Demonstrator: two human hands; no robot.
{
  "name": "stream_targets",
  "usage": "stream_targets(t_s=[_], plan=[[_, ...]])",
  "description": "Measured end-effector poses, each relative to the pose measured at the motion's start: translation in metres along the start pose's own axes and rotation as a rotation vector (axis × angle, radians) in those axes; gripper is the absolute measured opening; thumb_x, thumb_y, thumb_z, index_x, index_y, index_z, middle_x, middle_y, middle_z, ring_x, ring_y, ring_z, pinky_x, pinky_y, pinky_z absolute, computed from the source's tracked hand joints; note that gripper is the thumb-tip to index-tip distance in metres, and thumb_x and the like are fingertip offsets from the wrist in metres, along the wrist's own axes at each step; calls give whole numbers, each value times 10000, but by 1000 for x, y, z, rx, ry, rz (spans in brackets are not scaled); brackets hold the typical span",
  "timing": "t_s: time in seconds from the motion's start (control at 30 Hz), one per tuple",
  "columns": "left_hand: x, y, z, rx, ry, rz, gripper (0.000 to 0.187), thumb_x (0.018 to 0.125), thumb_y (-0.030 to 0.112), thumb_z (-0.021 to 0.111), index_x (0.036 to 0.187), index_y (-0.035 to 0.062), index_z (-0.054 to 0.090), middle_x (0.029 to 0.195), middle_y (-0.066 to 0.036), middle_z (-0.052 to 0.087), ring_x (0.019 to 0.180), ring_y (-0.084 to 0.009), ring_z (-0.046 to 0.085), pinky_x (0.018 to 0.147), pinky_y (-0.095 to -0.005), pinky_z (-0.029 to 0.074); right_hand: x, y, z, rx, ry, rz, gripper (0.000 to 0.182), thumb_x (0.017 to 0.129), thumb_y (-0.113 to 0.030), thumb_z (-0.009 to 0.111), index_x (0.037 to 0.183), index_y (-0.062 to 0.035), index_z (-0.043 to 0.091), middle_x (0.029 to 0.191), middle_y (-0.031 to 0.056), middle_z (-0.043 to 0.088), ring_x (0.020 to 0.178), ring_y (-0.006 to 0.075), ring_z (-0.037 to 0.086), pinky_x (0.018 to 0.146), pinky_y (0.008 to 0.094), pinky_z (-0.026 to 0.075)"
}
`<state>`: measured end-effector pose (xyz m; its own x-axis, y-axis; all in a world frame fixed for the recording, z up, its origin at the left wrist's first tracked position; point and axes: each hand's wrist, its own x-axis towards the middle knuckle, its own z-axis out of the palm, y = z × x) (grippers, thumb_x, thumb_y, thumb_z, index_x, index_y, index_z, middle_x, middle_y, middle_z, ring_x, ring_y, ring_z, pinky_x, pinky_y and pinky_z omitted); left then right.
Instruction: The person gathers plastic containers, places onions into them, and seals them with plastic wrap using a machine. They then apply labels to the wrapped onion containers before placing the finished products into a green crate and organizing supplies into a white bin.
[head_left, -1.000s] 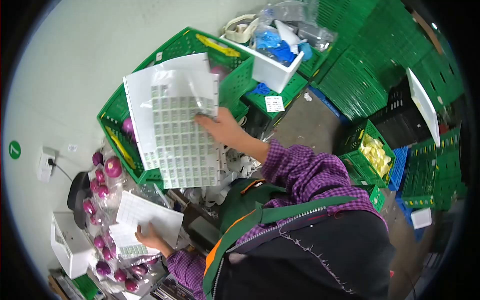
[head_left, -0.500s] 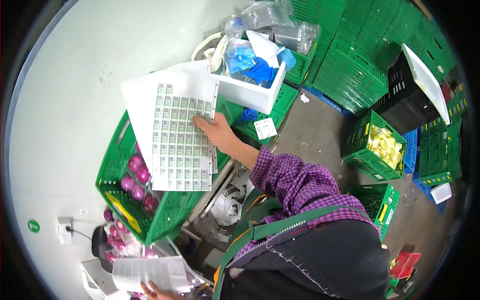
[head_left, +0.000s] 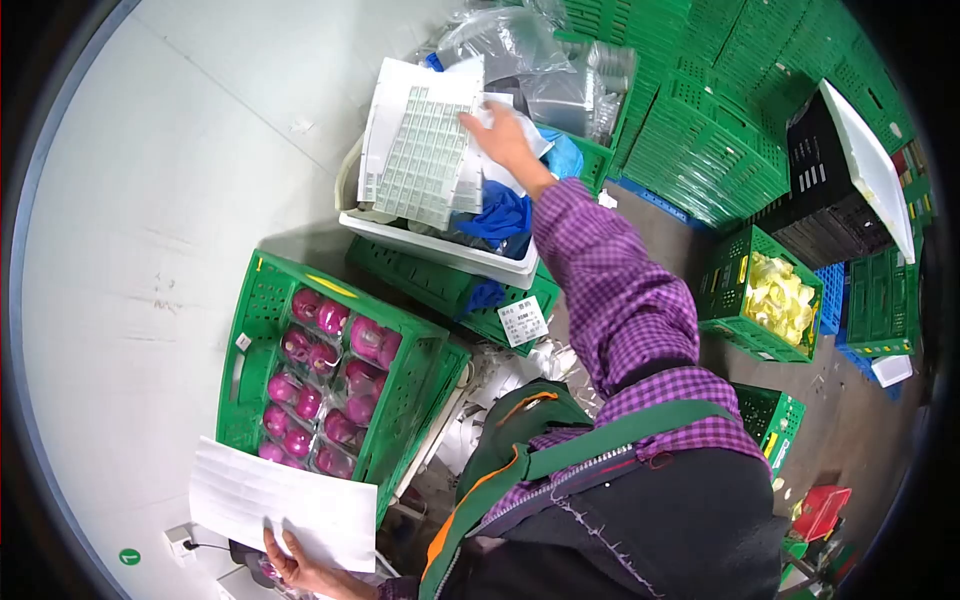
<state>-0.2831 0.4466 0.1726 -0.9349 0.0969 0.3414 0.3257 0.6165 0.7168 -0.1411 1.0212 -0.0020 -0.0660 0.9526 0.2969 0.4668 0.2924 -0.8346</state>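
My right hand (head_left: 507, 138) grips the right edge of a sheet of small printed labels (head_left: 425, 155), with plain white sheets behind it. The labels are blurred. This stack is over a white foam box (head_left: 440, 243) that holds blue gloves (head_left: 495, 215) and other loose things. At the bottom left, my left hand (head_left: 295, 565) holds a blank white paper (head_left: 285, 500) by its lower edge, two fingers showing on top. Beside that paper, a green crate (head_left: 240, 375) holds clear packs of round purple produce (head_left: 308, 403).
A white tag (head_left: 523, 322) hangs on a green crate below the foam box. Clear plastic containers (head_left: 570, 100) fill a crate behind. To the right stand stacked green crates (head_left: 700, 150), black crates (head_left: 825, 190) and a crate of yellowish leaves (head_left: 778, 300).
My right hand has moved up with the label sheets, over the foam box. The left hand's paper is higher and more fully in view. The view has shifted, showing more of the produce crate.
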Motion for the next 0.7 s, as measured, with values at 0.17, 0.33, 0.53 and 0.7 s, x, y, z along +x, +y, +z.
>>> stream_targets(t_s=[0.17, 0.33, 0.53, 0.7], plan=[[14, -19, 42, -478, -127, -112, 338, 901, 108, 569, 1236, 72, 546, 1194, -156, 559, 994, -233, 576, 843, -347, 511, -22, 73, -52, -443, 129, 198, 578, 718, -354, 724, 1139, 8, 562, 1122, 237, 604, 1040, 338, 596, 875, 402, 473], [18, 36, 73, -603, -232, -95, 299, 900, 100, 579, 1194, 42, 568, 1112, -113, 586, 976, -173, 570, 825, -313, 501, -13, 88, -68, -24, 285, 251, 338, 714, -247, 668, 991, -54, 690, 784, 147, 691, 782, 253, 679, 743, 337, 504], [15, 47, 121, -708, -363, -14, 301, 860, 13, 616, 1158, 0, 573, 1067, -106, 596, 907, -144, 562, 856, -278, 456, -41, -39, -152, 58, 443, -480, 181, 776, -38, 609, 949, -74, 648, 908, 120, 614, 771, 311, 587, 697, 391, 484], [0, 62, 144, -753, -513, -3, 292, 861, -14, 601, 1153, -10, 582, 1103, -122, 598, 951, -156, 568, 883, -283, 449, -113, -43, -107, -58, 160, -723, 269, 710, -31, 634, 969, -97, 666, 886, 57, 601, 811, 235, 594, 683, 332, 507]])
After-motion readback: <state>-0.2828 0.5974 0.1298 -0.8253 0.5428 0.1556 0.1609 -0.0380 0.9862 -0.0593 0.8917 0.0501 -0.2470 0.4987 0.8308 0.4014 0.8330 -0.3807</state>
